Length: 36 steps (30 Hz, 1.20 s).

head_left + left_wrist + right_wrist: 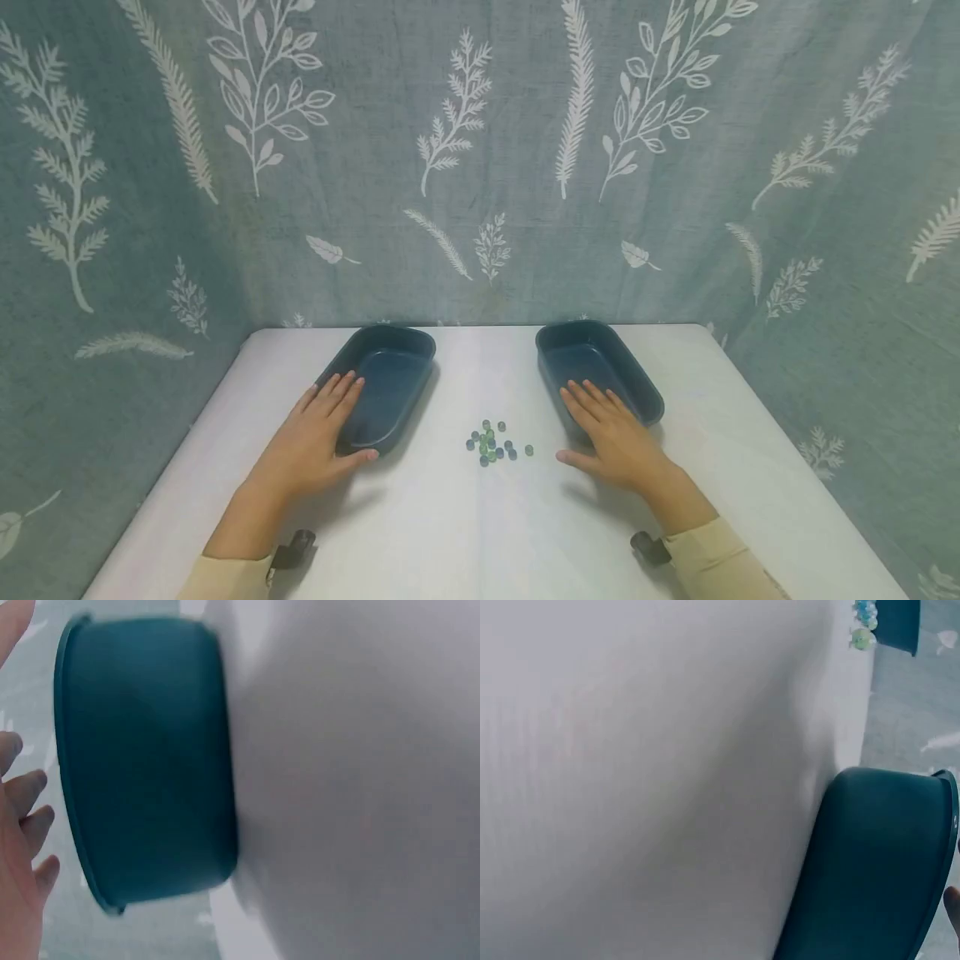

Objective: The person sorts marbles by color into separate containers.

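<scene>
A: Please, how are the beads [491, 443]?
B: They are small, shiny, green and blue, in one loose group; one green bead lies slightly apart.
A: And the left tray [390, 377], the right tray [587, 363]?
B: Both are oblong, deep, dark blue-green, upright with open tops. They stand slanted, one on each side of the beads.

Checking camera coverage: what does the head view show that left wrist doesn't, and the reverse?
Head only: the bare right grip, the small round green and blue beads, the right dark-blue rectangular tray, and the insides of both trays.

Left wrist only: the outer wall of the left dark-blue rectangular tray, seen side-on from rim to base.

Both: that left tray, the bare left grip, the white tabletop, and the grey-green leaf-print fabric backdrop.
</scene>
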Each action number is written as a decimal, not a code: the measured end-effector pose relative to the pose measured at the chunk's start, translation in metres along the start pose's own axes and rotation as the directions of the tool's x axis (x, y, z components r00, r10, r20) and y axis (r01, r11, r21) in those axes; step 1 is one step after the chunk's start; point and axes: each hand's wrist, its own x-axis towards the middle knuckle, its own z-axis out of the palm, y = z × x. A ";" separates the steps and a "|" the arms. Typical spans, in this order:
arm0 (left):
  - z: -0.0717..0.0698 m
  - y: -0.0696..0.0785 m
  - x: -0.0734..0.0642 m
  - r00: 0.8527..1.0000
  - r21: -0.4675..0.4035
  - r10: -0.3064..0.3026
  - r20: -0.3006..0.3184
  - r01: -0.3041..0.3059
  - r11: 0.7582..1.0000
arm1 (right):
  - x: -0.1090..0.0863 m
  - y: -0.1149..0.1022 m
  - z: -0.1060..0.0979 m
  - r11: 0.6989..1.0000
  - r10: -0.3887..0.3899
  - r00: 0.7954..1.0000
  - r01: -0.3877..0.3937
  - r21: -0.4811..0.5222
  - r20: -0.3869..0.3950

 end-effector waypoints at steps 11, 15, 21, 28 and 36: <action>0.002 -0.030 -0.001 0.990 -0.130 -0.135 -0.044 0.129 0.983 | 0.005 -0.004 0.011 0.973 0.091 0.996 -0.088 0.212 -0.006; 0.002 -0.037 -0.005 0.978 -0.195 -0.190 -0.084 0.171 0.966 | 0.008 -0.011 0.014 0.957 0.134 0.989 -0.112 0.268 -0.065; 0.006 -0.045 -0.015 0.939 -0.281 -0.330 -0.099 0.291 0.914 | 0.014 -0.026 0.016 0.928 0.178 0.976 -0.124 0.352 -0.125; 0.018 -0.049 -0.029 0.802 -0.488 -0.527 -0.282 0.353 0.798 | 0.020 -0.036 0.019 0.917 0.186 0.958 -0.090 0.389 -0.217; 0.038 -0.047 -0.050 0.734 -0.607 -0.660 -0.160 0.454 0.652 | 0.024 -0.044 0.023 0.847 0.257 0.952 -0.140 0.514 -0.164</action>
